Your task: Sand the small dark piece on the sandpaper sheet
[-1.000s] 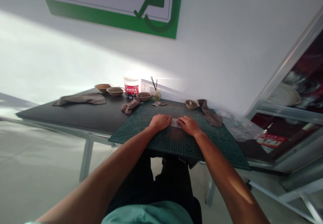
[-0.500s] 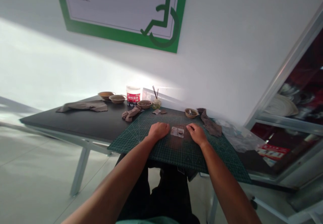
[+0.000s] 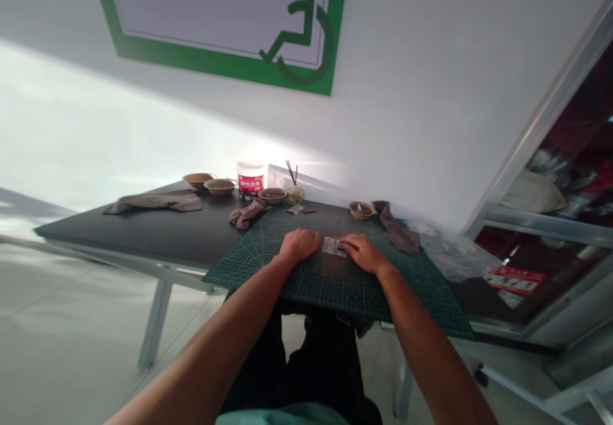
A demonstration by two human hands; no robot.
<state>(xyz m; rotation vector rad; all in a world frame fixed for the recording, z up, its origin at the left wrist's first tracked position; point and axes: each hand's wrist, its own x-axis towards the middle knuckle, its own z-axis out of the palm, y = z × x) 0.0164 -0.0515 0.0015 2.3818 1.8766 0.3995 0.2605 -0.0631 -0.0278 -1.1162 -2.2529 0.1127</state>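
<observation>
Right now the fingers (image 3: pixel 345 244) of the right hand (image 3: pixel 363 253) are bent down onto the right end of a small clear packet (image 3: pixel 332 247); whether they pinch it or only touch it, I cannot tell. The left hand (image 3: pixel 299 244) is curled just beside the packet's left end, apart from it; whether anything is inside that curl is hidden. The packet lies flat between the two hands on a green cutting mat (image 3: pixel 268 246). Farther back on the mat are two small flat pieces (image 3: pixel 301 209), near a reed diffuser (image 3: pixel 295 194), and a small bowl (image 3: pixel 361 210) with something in it. A brown cloth (image 3: pixel 396 228) lies to the right, next to clear plastic (image 3: pixel 453 253). To the left, the dark worktop (image 3: pixel 167 237) carries a red-and-white tub (image 3: pixel 250 180), more bowls (image 3: pixel 220 187) and a long grey-brown cloth (image 3: pixel 156 200). A green-bordered sign (image 3: pixel 215 71) hangs on the wall behind.
</observation>
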